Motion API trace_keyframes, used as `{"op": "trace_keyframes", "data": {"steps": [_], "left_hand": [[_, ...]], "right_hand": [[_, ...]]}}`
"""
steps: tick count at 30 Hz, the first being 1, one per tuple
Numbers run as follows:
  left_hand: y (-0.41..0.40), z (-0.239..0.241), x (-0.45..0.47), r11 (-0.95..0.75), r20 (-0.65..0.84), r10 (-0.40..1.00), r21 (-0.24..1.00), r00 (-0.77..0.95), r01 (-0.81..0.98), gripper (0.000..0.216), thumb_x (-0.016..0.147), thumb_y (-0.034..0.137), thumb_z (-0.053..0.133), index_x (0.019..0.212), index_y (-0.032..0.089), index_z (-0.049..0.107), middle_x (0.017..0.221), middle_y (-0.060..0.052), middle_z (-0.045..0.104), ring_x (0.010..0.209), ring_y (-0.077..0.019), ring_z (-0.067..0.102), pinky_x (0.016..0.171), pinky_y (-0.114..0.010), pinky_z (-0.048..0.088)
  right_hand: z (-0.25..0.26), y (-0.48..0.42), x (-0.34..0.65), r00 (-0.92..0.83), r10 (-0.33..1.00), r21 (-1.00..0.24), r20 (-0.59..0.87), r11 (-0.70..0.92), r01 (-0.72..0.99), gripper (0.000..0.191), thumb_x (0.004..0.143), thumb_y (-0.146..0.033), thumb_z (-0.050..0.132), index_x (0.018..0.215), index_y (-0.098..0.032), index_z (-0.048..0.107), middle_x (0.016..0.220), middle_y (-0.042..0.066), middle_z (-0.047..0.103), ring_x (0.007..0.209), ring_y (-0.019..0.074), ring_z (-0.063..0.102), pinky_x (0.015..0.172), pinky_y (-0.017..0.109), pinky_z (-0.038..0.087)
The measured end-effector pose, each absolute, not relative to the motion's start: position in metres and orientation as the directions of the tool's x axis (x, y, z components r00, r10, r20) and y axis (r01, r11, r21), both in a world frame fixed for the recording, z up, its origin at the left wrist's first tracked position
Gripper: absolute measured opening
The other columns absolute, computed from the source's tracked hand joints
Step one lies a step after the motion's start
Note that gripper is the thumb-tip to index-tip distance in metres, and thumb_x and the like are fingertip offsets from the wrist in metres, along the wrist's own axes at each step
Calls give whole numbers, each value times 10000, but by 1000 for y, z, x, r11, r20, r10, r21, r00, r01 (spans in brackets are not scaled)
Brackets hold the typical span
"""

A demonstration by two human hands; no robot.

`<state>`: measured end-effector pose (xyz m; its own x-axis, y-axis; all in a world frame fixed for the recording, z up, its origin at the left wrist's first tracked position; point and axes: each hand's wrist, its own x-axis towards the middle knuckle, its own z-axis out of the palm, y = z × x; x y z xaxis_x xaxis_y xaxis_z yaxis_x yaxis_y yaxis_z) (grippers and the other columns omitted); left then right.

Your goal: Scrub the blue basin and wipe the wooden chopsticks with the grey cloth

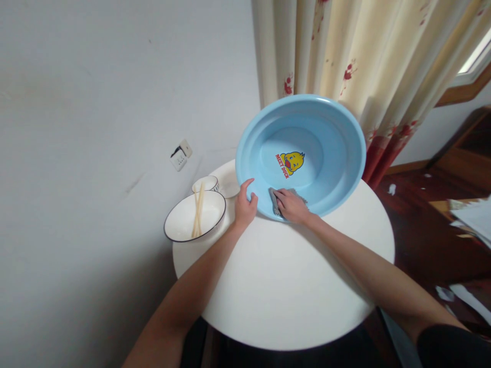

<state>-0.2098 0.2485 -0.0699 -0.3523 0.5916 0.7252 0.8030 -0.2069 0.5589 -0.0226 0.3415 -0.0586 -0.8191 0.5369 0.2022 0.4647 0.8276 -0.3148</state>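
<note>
A large light-blue plastic basin (337, 153) with a yellow duck print inside stands on the round white table (276, 286), its inside facing me, seemingly tilted. My left hand (246, 205) grips its left rim, thumb inside and fingers curled at the edge. Inside the near wall, my right hand (292, 205) presses down a grey cloth (274, 200), fingers bent over it. Part of the cloth is hidden under the hand.
Left of the basin sit a white dark-rimmed bowl (178, 220) with chopsticks (198, 212) across it, a smaller bowl (207, 183) and a pale dish (230, 188). Behind are a wall with a socket (178, 160) and a curtain (326, 51). Papers (473, 217) lie at right.
</note>
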Motion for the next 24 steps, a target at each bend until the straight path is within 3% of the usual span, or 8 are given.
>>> {"op": "trace_keyframes", "data": {"steps": [3,7,13,20,24], "left_hand": [[246,-66,-208,-183,727,580,555,-366,812,468,906,160,502,1368,165,579,1355,-119,672,1255,-248,641,1107,-414,511],[242,-56,-209,-134,699,598,570,-393,810,471,905,177,538,1373,173,589,1325,-105,694,1128,-239,690,1034,-388,549],[241,-53,-207,-137,716,573,564,-399,815,490,970,252,533,1453,170,530,1408,-135,653,1040,-218,706,994,-377,567],[243,-63,-202,-169,748,504,576,-432,800,540,1019,376,545,1515,184,456,1530,-167,558,1262,-260,640,1088,-430,530],[246,-72,-201,-216,770,532,525,-352,823,534,1013,334,529,1521,189,454,1538,-154,554,1405,-263,554,1188,-446,454]], "right_hand": [[-56,347,-18,-820,555,-283,139,816,504,486,1081,-265,328,1532,-160,473,1487,129,564,1306,237,557,1086,311,384],[-53,356,-11,-766,640,-158,65,764,625,408,1068,-272,350,1355,-151,613,1368,163,624,1232,281,598,1007,354,437],[-54,358,-8,-752,655,-88,67,755,650,387,1060,-266,357,1314,-154,626,1341,178,627,1232,301,589,976,377,454],[-58,356,-13,-729,679,-85,90,734,674,394,1057,-277,350,1301,-143,629,1342,185,625,1214,312,590,973,404,466],[-58,356,-16,-715,694,-103,92,720,686,386,1055,-277,357,1285,-143,638,1344,179,626,1212,311,594,978,395,463]]}}
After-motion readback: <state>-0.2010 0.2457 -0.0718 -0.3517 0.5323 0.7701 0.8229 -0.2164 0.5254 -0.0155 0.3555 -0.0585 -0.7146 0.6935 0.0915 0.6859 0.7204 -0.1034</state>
